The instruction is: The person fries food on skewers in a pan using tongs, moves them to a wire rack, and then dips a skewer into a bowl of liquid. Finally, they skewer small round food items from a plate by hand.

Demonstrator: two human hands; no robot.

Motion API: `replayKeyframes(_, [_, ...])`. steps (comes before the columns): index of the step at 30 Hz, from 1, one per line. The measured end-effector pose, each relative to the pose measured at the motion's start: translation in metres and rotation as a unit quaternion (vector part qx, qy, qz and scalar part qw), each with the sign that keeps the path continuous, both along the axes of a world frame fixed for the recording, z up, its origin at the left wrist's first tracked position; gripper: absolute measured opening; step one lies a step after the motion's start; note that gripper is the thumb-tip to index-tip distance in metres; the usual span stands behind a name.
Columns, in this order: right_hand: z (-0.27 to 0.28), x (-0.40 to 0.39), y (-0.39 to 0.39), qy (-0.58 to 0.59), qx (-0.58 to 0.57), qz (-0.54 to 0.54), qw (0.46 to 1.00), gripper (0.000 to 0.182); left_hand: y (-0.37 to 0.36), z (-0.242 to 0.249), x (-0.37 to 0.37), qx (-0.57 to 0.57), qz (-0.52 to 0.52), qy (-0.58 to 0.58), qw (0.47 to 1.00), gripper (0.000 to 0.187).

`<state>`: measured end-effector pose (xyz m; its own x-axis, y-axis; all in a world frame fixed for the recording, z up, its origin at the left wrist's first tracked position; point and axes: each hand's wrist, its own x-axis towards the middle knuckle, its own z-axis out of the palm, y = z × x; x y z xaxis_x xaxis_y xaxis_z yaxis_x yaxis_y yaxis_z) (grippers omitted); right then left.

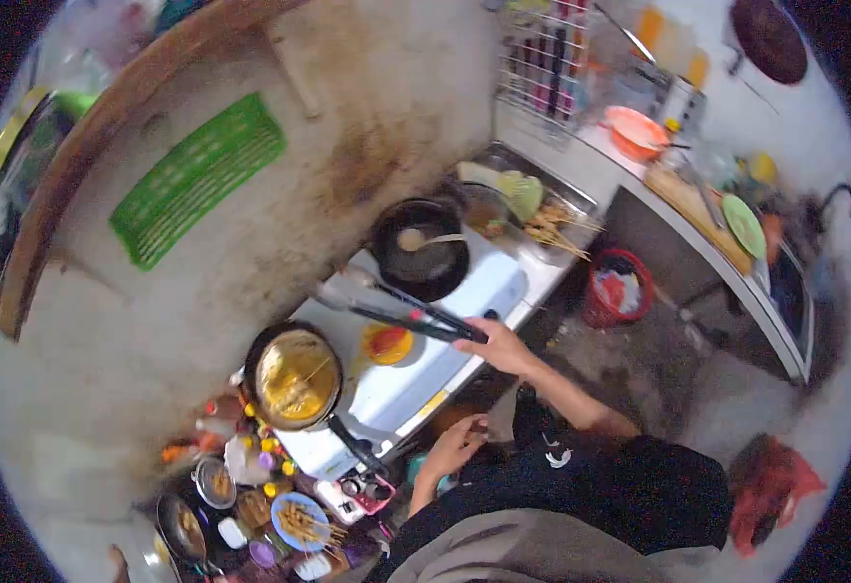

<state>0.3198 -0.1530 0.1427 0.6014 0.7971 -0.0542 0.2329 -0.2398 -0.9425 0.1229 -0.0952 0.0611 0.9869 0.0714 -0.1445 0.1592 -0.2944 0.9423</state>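
My right hand [496,347] is closed around the black handles of the tongs [406,318], whose metal arms reach left over the white stove top [401,384]. Under the tongs stands a small yellow container with something red in it [387,343]. My left hand [459,444] is near the stove's front edge, fingers loosely bent and apart, with nothing visible in it. A pan of yellow oil [297,377] is on the left burner. On the other burner a dark wok [421,250] holds a ladle [429,239].
Skewers [554,229] lie on the metal counter beyond the wok; more fill a blue plate [301,522] at lower left, among bowls and bottles. A red bin [619,289] stands on the floor. An orange bowl [636,134] and a cutting board [697,216] are at upper right.
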Motion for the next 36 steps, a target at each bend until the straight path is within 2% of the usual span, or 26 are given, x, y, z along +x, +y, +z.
replayKeyframes(1, [0.015, 0.007, -0.013, 0.019, 0.025, -0.016, 0.999, 0.055, -0.003, 0.000, 0.005, -0.022, -0.051, 0.002, 0.998, 0.036])
replayKeyframes(2, [0.026, 0.013, -0.028, -0.009, 0.042, -0.067, 0.997, 0.053, -0.004, 0.002, 0.012, 0.035, -0.099, -0.020, 0.994, 0.036])
replayKeyframes(3, [0.036, 0.022, -0.044, -0.017, 0.046, -0.090, 0.995, 0.052, -0.004, -0.003, 0.019, 0.034, -0.116, -0.021, 0.992, 0.036])
replayKeyframes(5, [0.017, 0.042, -0.072, -0.112, 0.072, -0.198, 0.971, 0.050, -0.009, -0.023, 0.031, 0.074, -0.203, 0.045, 0.975, 0.036])
replayKeyframes(6, [0.020, 0.049, -0.089, -0.090, 0.083, -0.218, 0.968, 0.049, -0.012, -0.007, 0.036, 0.096, -0.201, 0.037, 0.974, 0.037])
replayKeyframes(8, [0.023, 0.062, -0.120, -0.012, 0.095, -0.267, 0.959, 0.047, -0.016, -0.008, 0.051, 0.096, -0.215, 0.034, 0.971, 0.037])
replayKeyframes(9, [0.018, 0.068, -0.136, -0.013, 0.093, -0.272, 0.958, 0.047, -0.019, -0.010, 0.056, 0.094, -0.220, 0.034, 0.970, 0.037])
replayKeyframes(11, [0.001, 0.083, -0.165, 0.013, 0.066, -0.357, 0.932, 0.049, -0.019, -0.040, 0.064, 0.069, -0.212, 0.044, 0.974, 0.038])
replayKeyframes(13, [-0.019, 0.100, -0.194, 0.044, 0.062, -0.353, 0.933, 0.055, -0.022, -0.065, 0.074, 0.059, -0.225, 0.047, 0.971, 0.039])
replayKeyframes(15, [-0.080, 0.143, -0.221, -0.100, 0.003, -0.396, 0.913, 0.060, -0.034, -0.082, 0.095, 0.186, -0.256, 0.092, 0.944, 0.042])
replayKeyframes(16, [-0.100, 0.165, -0.230, -0.111, -0.010, -0.376, 0.920, 0.064, -0.043, -0.089, 0.106, 0.198, -0.276, 0.042, 0.939, 0.043])
replayKeyframes(17, [-0.094, 0.178, -0.230, -0.159, 0.001, -0.379, 0.912, 0.065, -0.058, -0.061, 0.123, 0.206, -0.247, 0.153, 0.935, 0.043])
replayKeyframes(19, [-0.080, 0.207, -0.229, -0.147, -0.052, -0.344, 0.926, 0.065, -0.092, -0.007, 0.156, 0.206, -0.228, 0.162, 0.938, 0.043])
replayKeyframes(21, [-0.075, 0.241, -0.222, -0.146, -0.171, -0.320, 0.920, 0.064, -0.128, 0.015, 0.189, 0.207, -0.225, 0.152, 0.940, 0.043])
replayKeyframes(23, [-0.083, 0.276, -0.212, -0.137, -0.148, -0.285, 0.937, 0.060, -0.158, 0.009, 0.217, 0.206, -0.222, 0.141, 0.943, 0.043])
replayKeyframes(25, [-0.087, 0.302, -0.205, -0.161, -0.149, -0.271, 0.937, 0.059, -0.181, -0.012, 0.242, 0.205, -0.305, 0.088, 0.926, 0.044])
replayKeyframes(28, [-0.090, 0.331, -0.201, -0.181, -0.189, -0.245, 0.934, 0.055, -0.200, -0.010, 0.266, 0.207, -0.354, 0.047, 0.911, 0.046])
replayKeyframes(31, [-0.092, 0.353, -0.201, -0.210, -0.221, -0.229, 0.925, 0.053, -0.196, -0.004, 0.275, 0.212, -0.317, 0.012, 0.924, 0.046])
replayKeyframes(32, [-0.091, 0.362, -0.202, -0.201, -0.240, -0.221, 0.924, 0.052, -0.194, 0.001, 0.277, 0.246, -0.301, 0.074, 0.918, 0.045])
replayKeyframes(36, [-0.112, 0.393, -0.198, -0.228, -0.240, -0.216, 0.919, 0.049, -0.183, 0.008, 0.285, 0.224, -0.249, 0.067, 0.940, 0.043])
